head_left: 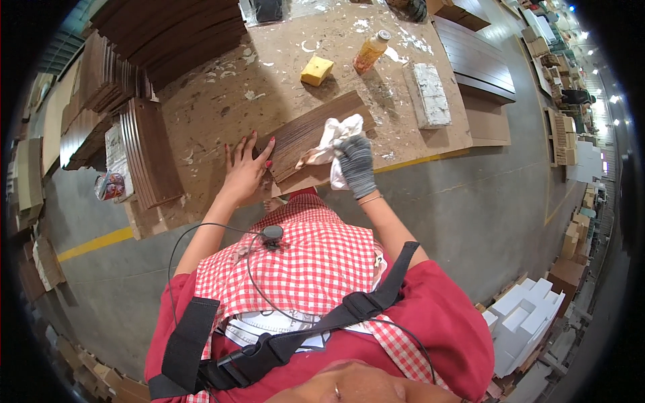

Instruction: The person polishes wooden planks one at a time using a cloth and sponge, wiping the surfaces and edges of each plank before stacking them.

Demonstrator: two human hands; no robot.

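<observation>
A dark brown wooden board [302, 138] lies aslant at the near edge of the worktable [208, 111]. My bare left hand [247, 171] rests with fingers spread at the board's left end, fingertips on or beside its edge. In a grey knit glove, my right hand [356, 164] grips a white cloth [340, 134] with brown stains and presses it on the board's right part. Beyond the board sit a yellow block [316, 70], which may be a sponge, and a clear bottle [371, 52] with orange-brown contents.
Stacked brown boards [151, 151] stand at the left, with taller stacks [175, 33] behind them. A white-smeared block [427, 95] lies at the table's right side. More dark panels [474, 57] are beyond it. White flakes dot the tabletop. A black cable [176, 248] hangs across my front.
</observation>
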